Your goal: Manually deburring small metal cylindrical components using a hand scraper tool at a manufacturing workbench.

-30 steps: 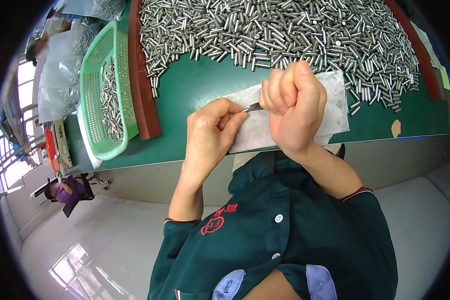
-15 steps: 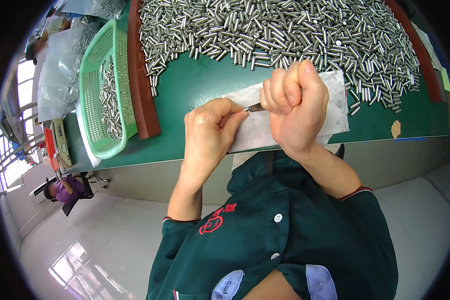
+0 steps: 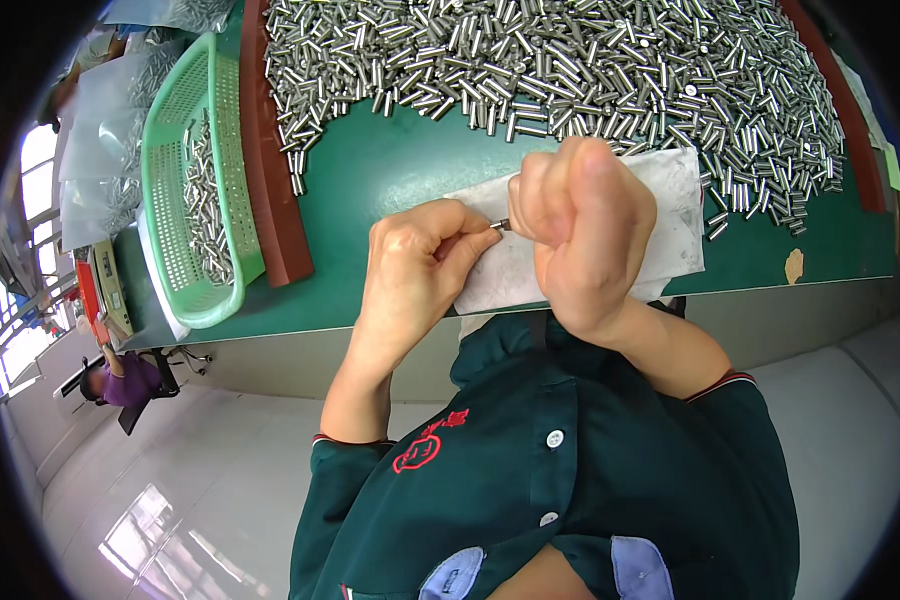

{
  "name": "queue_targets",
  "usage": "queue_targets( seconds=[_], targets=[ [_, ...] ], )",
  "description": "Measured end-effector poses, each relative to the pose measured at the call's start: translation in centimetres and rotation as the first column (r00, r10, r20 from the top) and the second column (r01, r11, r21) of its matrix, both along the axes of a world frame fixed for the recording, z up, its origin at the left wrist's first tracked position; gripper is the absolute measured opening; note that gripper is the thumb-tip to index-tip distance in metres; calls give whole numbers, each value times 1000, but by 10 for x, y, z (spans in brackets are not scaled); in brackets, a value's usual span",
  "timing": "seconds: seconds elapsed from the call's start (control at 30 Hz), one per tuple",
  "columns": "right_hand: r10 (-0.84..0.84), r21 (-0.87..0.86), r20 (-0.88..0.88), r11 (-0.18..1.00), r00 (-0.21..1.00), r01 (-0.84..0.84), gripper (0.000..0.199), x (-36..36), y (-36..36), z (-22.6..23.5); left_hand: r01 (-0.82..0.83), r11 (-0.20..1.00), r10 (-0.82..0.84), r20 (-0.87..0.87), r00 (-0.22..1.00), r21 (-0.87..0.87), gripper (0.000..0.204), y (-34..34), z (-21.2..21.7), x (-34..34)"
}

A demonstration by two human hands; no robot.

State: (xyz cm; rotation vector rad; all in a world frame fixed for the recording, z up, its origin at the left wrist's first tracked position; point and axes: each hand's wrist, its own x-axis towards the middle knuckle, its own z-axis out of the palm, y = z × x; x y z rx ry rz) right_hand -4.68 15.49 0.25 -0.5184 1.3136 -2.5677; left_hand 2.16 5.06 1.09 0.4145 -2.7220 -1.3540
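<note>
My left hand [image 3: 410, 265] is closed in a pinch, thumb against forefinger, on a small metal pin [image 3: 496, 226] whose end just shows. My right hand [image 3: 592, 240] is a fist around a slim dark tool [image 3: 506, 224]. Most of the tool is hidden in the fist; its short visible end meets the pin at the left fingertips. Both hands are above a smudged white cloth [image 3: 678, 195] on the green table [image 3: 390, 160]. Beyond them spreads a large heap of short shiny metal pins [image 3: 570, 75].
Red-brown rails [image 3: 275, 200] flank the heap. Left of them stands a green perforated basket [image 3: 220, 310] partly filled with pins, then clear plastic bags [image 3: 95, 140] of metal parts. A scale-like device [image 3: 110, 285] sits at the table's left end. A person [image 3: 130, 380] sits farther off.
My right fist has tilted and lowered slightly toward the left hand, so less of the tool shows. The left hand keeps its pinch. The view has shifted slightly.
</note>
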Motion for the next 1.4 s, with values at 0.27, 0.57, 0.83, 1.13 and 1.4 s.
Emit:
queue_targets(
  seconds=[0.27, 0.57, 0.83, 1.13, 1.4],
  targets=[
    [60, 63, -41, 996, 997, -58, 36, -5, -3, 3, -13, 1000, 12, -16, 1000, -18, 8, 2, 4, -1],
    [46, -6, 103, 999, 994, -46, 36, -4, 3, 3, -82, 487, 95, 40, 995, 870, 12, -16, -5, 1],
    [66, -60, 147, 997, 987, -57, 37, -4, 1, 3, -78, 241, 123, 50, 991, 967, 22, -24, -7, -2],
    [76, -117, 143, 991, 987, -60, 36, -5, 2, 3, -125, 216, 142, 96, 985, 968, 21, -25, -1, -4],
    [66, -55, 107, 997, 992, -61, 37, -4, 3, 2, -232, 850, 301, -74, 951, 474, 12, -31, 6, -29]
  ],
)
